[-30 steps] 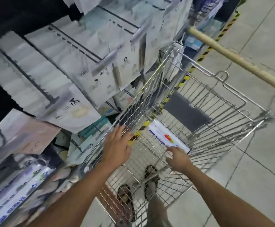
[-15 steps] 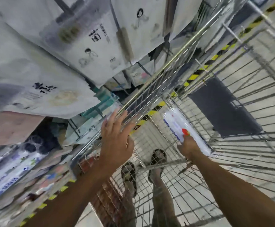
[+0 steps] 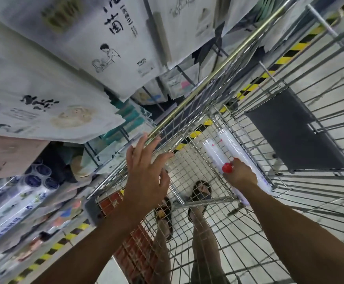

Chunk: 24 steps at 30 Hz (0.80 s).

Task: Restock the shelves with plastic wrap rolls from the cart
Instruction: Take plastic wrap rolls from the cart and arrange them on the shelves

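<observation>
I'm at the pick-up: my right hand [image 3: 239, 175] is curled round the rolls [image 3: 213, 153], which lie on the floor of the cart [image 3: 208, 79] by its right wall. My left hand [image 3: 146, 171] is spread wide, holding nothing, fingertips at the left rim. Next, I judge, lift them clear of the wire and swing left to the shelves [image 3: 93, 154].
</observation>
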{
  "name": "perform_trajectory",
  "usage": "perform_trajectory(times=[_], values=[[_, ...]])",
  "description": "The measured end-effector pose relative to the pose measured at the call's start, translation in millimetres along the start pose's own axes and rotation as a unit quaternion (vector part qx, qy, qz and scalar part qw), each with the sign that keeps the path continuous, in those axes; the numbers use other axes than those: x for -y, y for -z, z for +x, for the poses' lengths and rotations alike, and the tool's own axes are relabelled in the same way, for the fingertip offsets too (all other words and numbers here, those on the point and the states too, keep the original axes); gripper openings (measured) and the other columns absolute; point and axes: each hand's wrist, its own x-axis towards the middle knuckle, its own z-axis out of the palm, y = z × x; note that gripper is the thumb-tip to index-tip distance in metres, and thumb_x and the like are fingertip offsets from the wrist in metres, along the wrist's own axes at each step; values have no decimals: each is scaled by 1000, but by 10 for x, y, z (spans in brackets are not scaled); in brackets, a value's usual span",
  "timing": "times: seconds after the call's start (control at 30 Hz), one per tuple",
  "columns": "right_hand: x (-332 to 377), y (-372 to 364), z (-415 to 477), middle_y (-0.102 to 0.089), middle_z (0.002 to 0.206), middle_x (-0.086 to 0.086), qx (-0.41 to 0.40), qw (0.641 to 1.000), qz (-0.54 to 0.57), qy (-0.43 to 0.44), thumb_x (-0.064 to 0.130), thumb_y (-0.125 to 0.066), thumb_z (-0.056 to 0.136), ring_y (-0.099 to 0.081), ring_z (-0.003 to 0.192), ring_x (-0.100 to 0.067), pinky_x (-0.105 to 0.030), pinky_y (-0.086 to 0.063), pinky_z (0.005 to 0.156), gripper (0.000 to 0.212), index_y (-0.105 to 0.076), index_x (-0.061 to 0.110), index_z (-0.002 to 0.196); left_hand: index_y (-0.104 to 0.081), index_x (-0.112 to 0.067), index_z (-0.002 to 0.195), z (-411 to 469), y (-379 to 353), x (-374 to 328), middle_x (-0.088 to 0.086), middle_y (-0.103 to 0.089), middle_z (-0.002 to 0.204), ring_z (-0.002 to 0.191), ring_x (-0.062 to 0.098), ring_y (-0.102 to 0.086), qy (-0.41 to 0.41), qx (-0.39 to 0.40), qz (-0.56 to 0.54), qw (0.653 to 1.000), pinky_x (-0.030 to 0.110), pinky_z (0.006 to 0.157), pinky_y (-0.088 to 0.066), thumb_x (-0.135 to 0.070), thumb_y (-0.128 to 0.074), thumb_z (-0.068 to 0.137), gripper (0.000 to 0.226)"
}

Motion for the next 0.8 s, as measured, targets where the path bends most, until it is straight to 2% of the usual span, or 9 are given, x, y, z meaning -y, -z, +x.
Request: perform_trajectory(times=[0.1,0.2,0.3,0.4,0.5,0.57,0.67,0.73,0.8], values=[[56,-76,2,-62,90,-3,-1,999,34,7,41,-75,83,-61,81,-23,-35,-50,73,40,-50,17,104,-66,-27,130,-11,14,-14,4,-35,164,160,24,-5,4,5,3,1000,60,127,-2,-6,-68,83,51],[61,-167,-16,-56,81,0,32,998,42,29,38,-71,88,-62,81,-25,-37,-52,74,38,-45,15,104,-66,-28,127,-21,32,-24,4,-37,163,160,25,-7,-4,7,22,1000,56,128,0,-9,-69,83,48],[44,-201,-15,-62,85,0,44,997,-5,58,46,-67,91,-65,84,-24,-38,-56,79,34,-53,17,104,-68,-28,125,-35,52,-58,5,-37,163,160,27,-9,-3,-2,22,1000,60,127,-6,-9,-69,82,47],[90,-102,-101,-66,86,1,68,994,27,76,45,-68,91,-65,76,-16,-28,-50,67,35,-58,17,109,-68,-25,126,-90,59,-158,4,-36,163,159,27,-12,7,-24,-15,1000,60,125,-16,-5,-66,84,46],[224,93,-304,-68,87,9,103,981,116,115,41,-74,87,-66,71,-5,-22,-45,58,37,-60,21,113,-68,-21,125,-190,15,-280,-2,-47,152,149,17,-35,2,-32,-94,995,33,121,-30,-5,-61,89,40],[360,276,-494,-68,95,12,140,967,144,156,41,-78,83,-66,78,-3,-22,-47,61,43,-61,21,117,-62,-28,129,-245,-77,-355,-13,-52,142,134,2,-47,60,44,-195,978,24,110,-42,-14,-56,98,35],[539,540,-782,-70,102,13,170,952,170,187,47,-84,75,-68,89,-5,-28,-56,74,50,-64,23,115,-45,-45,140,-230,-257,-469,-18,-47,149,122,-5,-52,242,172,-328,897,32,93,-55,-42,-60,102,41],[638,735,-994,-72,100,10,202,937,205,199,44,-85,75,-71,87,-8,-35,-61,77,45,-67,22,111,-43,-45,146,-184,-317,-562,-14,-50,152,114,0,-61,342,206,-428,811,33,89,-56,-58,-64,95,56],[698,926,-1161,-75,92,2,283,895,290,187,37,-76,87,-74,84,-17,-41,-62,74,31,-70,13,107,-51,-41,140,-161,-359,-631,-2,-67,138,108,15,-72,386,205,-544,716,48,94,-59,-59,-68,91,55]])
